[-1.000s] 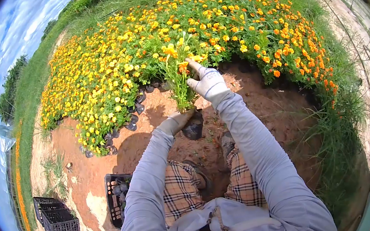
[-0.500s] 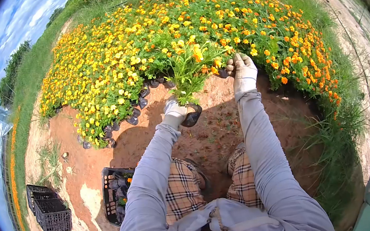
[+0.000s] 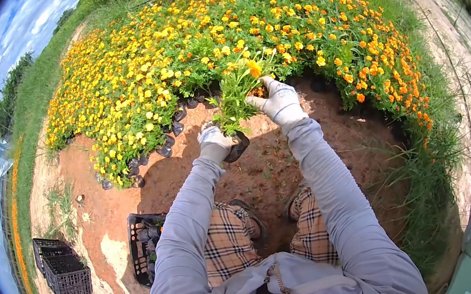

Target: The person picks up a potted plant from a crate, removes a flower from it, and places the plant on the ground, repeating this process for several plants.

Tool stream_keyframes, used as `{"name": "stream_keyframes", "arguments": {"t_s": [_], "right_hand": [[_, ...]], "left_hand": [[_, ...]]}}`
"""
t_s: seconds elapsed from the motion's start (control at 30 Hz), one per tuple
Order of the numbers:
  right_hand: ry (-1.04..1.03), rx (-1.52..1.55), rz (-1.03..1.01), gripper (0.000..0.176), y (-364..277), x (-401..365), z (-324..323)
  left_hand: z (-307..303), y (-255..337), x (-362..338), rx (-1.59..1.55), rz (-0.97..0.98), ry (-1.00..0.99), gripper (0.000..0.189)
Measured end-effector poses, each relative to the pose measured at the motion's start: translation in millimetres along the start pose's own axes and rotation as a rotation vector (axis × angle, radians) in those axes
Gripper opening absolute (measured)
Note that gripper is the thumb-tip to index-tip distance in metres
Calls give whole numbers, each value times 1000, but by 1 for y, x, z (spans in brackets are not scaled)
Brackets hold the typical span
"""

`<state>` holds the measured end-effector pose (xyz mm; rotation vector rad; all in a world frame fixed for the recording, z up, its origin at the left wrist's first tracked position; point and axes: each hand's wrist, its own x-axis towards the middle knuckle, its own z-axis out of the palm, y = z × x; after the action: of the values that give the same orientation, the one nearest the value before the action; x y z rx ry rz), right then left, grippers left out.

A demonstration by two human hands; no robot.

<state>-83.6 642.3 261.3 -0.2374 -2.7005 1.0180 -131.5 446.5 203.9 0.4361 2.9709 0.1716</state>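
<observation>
A leafy marigold plant (image 3: 234, 101) with an orange bloom on top stands out from the bed, its roots in a small black grow bag (image 3: 237, 147). Low down, where the stems meet the bag, my gloved left hand (image 3: 214, 139) is closed around it. My gloved right hand (image 3: 281, 104) is at the plant's upper right side, thumb and fingers curled about the leaves and an orange flower. Its fingertips are partly hidden in the foliage. Just beyond both hands grows a dense mass of yellow and orange marigolds (image 3: 122, 84), with black bags along its near edge.
By my left leg is a black crate (image 3: 137, 247) holding dark bagged plants. Farther left, more black crates (image 3: 68, 276) rest on the sandy ground. Reddish soil (image 3: 263, 182) lies between my feet and the flowers; tall grass (image 3: 428, 182) borders the right.
My right hand has moved left from the bed's edge to the plant and closed about its upper leaves. My left hand still holds the plant low, shifted slightly left.
</observation>
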Motion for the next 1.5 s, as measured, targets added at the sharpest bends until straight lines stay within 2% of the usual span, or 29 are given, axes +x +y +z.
{"name": "stream_keyframes", "arguments": {"t_s": [0.07, 0.13, 0.17, 0.27, 0.33, 0.4, 0.43, 0.47, 0.53, 0.6, 0.63, 0.67, 0.7, 0.77, 0.8, 0.83, 0.87, 0.9, 1.0, 1.03, 1.13, 1.3, 1.4, 1.43, 1.47, 1.5], "right_hand": [[2, -62, -32, 47, -2, 0, 0], [33, -156, -98, 40, 1, 2, 3], [25, -122, -13, 29, -6, 0, -2], [324, 1106, 146, 21, 36, 21, 8], [502, 1225, 238, 31, 56, 27, -27], [530, 145, 152, 45, 89, 28, -36], [657, -365, 271, 51, 52, 8, -40], [735, -335, 182, 46, 53, 10, -33], [693, -36, -67, 38, 38, 10, -36], [352, -12, -152, 38, 20, 2, -42], [191, -106, -139, 35, 13, -3, -42], [-41, -215, -73, 41, 3, -12, -49], [-71, -246, -60, 41, 11, -12, -43], [-90, -268, -63, 49, 26, -16, -38], [-125, -157, -122, 48, 32, -15, -39], [-159, -47, -181, 47, 41, -11, -38], [-194, 63, -239, 47, 49, -7, -35], [-187, 265, -244, 42, 55, -4, -30], [-338, 761, 102, 37, 57, 5, -28], [-353, 597, 118, 38, 53, 8, -29], [-229, -182, -3, 36, 38, -2, -37], [-174, -330, -247, 34, 40, -2, -27], [47, -378, -185, 32, 29, -9, -17], [231, -300, -185, 29, 34, -7, -8], [367, 19, -18, 25, 40, 2, -14], [605, 233, 39, 21, 61, 14, -16]], "left_hand": [[4, 0, 2, 32, 81, 43, 44], [-5, 6, -4, 7, 76, -17, 46], [-10, 9, -7, -4, 73, -47, 48], [34, -18, 18, -62, 8, 42, 50], [49, -38, 29, -94, 64, 27, 54], [44, -45, 27, -112, 118, 4, 56], [58, -58, 37, -53, 143, -9, 56], [58, -61, 38, -69, 155, 24, 56], [61, -57, 37, -115, 175, 87, 56], [35, -33, 18, -15, 228, 45, 51], [14, -17, 4, 38, 270, 46, 48], [0, -5, -5, 93, 313, 52, 45], [-2, 0, -14, 87, 325, 183, 35], [14, -7, -2, 133, 396, 220, 30], [29, -15, 7, 155, 432, 239, 27], [32, -16, 7, 180, 430, 348, 24], [35, -17, 8, 167, 427, 299, 25], [37, -18, 11, 154, 425, 251, 25], [19, -5, 6, 170, 409, 147, 27], [16, -2, 4, 183, 401, 119, 28], [10, 7, -8, 182, 359, 154, 29], [21, 0, 4, 207, 295, 11, 41], [29, -5, 17, 96, 232, -57, 46], [47, -16, 29, 59, 198, -40, 47], [55, -22, 34, 19, 162, -22, 49], [63, -32, 38, -53, 104, -80, 52]]}}
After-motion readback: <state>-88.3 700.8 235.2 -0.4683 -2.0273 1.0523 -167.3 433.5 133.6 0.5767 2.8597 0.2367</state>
